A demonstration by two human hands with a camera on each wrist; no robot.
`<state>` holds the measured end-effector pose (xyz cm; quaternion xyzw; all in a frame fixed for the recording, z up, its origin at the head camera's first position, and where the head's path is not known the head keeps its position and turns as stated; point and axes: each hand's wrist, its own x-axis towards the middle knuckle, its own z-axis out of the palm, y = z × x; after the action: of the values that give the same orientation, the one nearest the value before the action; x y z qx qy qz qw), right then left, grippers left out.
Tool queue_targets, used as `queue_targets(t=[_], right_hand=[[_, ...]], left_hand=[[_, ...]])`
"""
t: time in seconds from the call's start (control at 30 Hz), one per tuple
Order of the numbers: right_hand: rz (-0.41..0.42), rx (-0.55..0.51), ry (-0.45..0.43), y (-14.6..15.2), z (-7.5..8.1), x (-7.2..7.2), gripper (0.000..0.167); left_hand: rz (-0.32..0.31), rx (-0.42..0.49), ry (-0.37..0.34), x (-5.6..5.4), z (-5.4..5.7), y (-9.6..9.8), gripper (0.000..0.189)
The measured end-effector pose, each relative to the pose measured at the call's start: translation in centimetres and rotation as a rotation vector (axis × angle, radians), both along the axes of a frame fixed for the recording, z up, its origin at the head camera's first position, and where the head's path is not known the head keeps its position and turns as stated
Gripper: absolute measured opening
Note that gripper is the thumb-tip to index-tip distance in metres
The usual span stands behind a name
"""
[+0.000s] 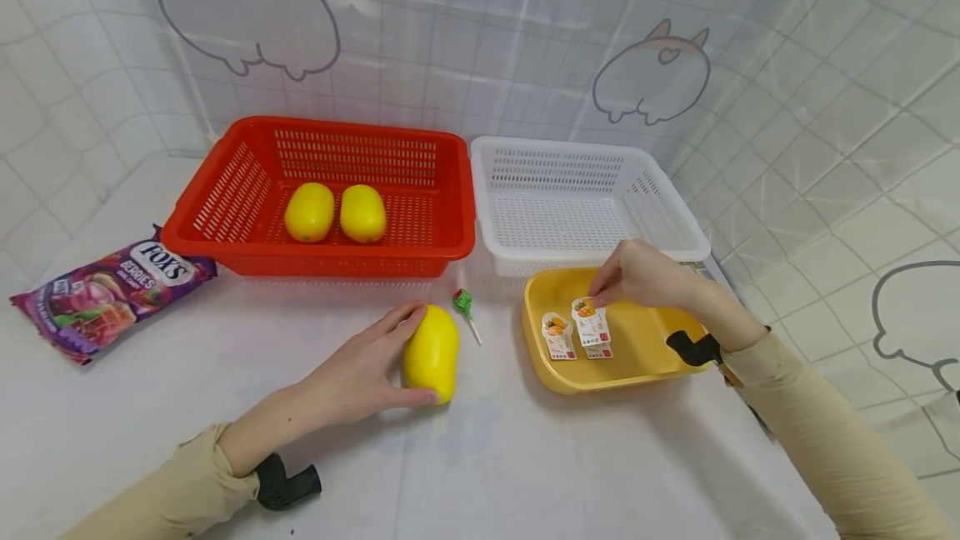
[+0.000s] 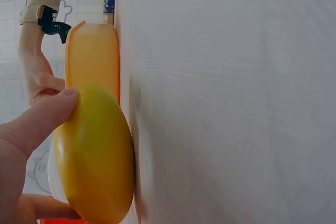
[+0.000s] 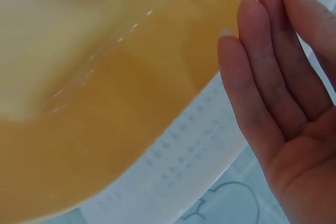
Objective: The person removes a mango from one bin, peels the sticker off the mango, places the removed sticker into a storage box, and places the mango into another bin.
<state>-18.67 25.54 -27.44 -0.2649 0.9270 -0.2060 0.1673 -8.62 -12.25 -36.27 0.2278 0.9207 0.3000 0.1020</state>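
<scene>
My left hand (image 1: 365,367) grips a yellow mango (image 1: 432,352) on the white table, thumb at its near end and fingers at its far end. In the left wrist view the mango (image 2: 94,156) lies along the tabletop, with my thumb pressed on its skin. Over the yellow tray (image 1: 555,383), my right hand (image 1: 639,275) pinches a mango-picture label (image 1: 592,325) between thumb and forefinger. That label partly covers another label (image 1: 600,351), and one more sticker (image 1: 557,337) lies to its left. The right wrist view shows the other fingers (image 3: 254,72) held fairly straight.
Two yellow mangoes (image 1: 310,212) lie in the red basket (image 1: 337,261) at the back. Beside it stands a white basket (image 1: 540,219), behind the tray. A green-wrapped lollipop (image 1: 463,303) lies between mango and tray. Far left is a purple Fox's candy bag (image 1: 112,294).
</scene>
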Motion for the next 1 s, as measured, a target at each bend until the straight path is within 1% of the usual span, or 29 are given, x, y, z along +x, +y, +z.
queue_targets(t=[0.27, 0.47, 0.67, 1.0], right_hand=[[-0.035, 0.062, -0.097, 2.1, -0.8, -0.7, 0.008], [-0.023, 0.100, -0.117, 3.5, -1.2, -1.1, 0.006], [-0.021, 0.157, -0.144, 4.0, -1.2, -1.3, 0.006], [-0.012, 0.187, -0.157, 4.8, -1.7, -1.9, 0.004]], left_hand=[[-0.005, 0.005, 0.004, 0.0, -0.1, 0.0, 0.112], [-0.001, -0.002, 0.004, 0.0, 0.0, 0.0, 0.111], [-0.002, -0.001, 0.008, 0.1, 0.0, 0.0, 0.111], [-0.004, 0.000, 0.005, 0.1, 0.0, 0.0, 0.111]])
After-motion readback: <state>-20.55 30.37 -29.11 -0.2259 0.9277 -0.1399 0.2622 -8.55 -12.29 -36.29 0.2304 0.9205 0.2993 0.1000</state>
